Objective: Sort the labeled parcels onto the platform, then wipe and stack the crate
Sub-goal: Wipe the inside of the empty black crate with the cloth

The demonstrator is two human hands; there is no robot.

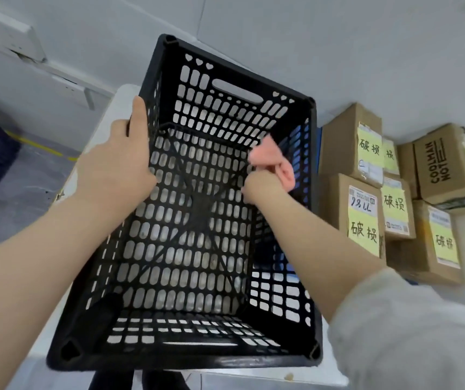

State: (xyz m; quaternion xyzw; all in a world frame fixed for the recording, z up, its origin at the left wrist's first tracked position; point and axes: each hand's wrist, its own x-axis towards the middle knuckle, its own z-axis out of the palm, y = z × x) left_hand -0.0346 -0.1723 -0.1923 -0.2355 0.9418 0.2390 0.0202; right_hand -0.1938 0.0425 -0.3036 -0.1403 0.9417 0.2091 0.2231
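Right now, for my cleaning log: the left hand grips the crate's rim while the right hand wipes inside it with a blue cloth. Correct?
The colour is wrong: the head view shows a pink cloth, not a blue one. The rest stands: the left hand grips the rim of the crate and the right hand holds the cloth inside it.

Crate (175, 358) wall hides fingers of my left hand (113, 164); my right hand (256, 190) covers some cloth (265, 153); parcels (448, 175) beyond it are cropped.
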